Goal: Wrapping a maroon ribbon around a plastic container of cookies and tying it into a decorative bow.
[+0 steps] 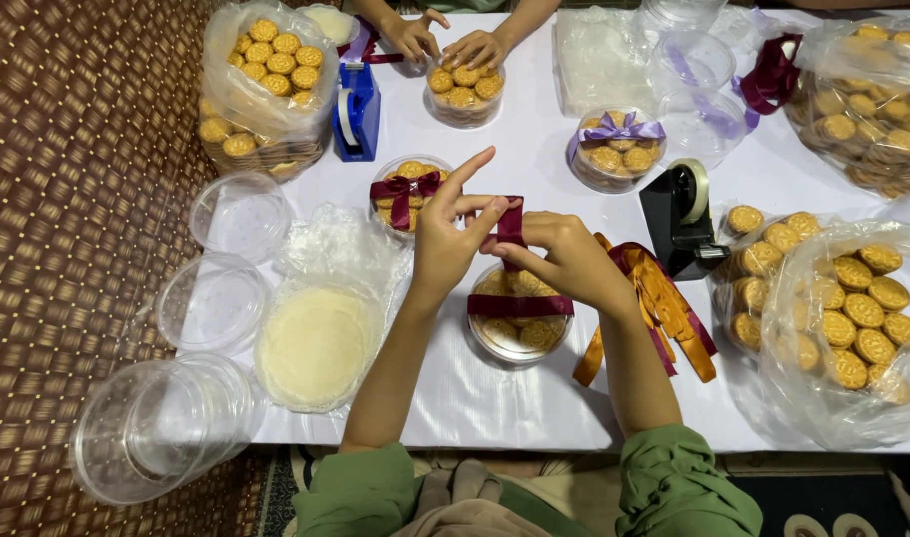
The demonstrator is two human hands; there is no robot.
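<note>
- Left hand (447, 237): fingers pinching the maroon ribbon (512, 227) between thumb and middle fingers, index finger sticking up and free.
- Right hand (564, 257): fingers closed on the same ribbon from the other side, just beside the left hand; the two hands touch at the ribbon.
- Ribbon runs down from the hands and wraps across the lid of a round clear tub of cookies (516, 320), which sits on the white counter (495, 398) directly under the hands.
- Loose maroon and orange ribbons (664, 308) lie just right of that tub, partly under the right wrist.
- Black tape dispenser (680, 219) further right; blue tape dispenser (357, 111) top left.
- Finished tub with maroon bow (407, 191) just behind the left hand; tub with purple bow (616, 149) beyond the right.
- Bags of cookies: one top left (264, 85), big ones at right (843, 318).
- Empty clear lids (238, 214) on the left edge, beside a bag of pale discs (318, 343).
- Another person's hands (445, 42) at the far edge, on an open tub of cookies (464, 91).
</note>
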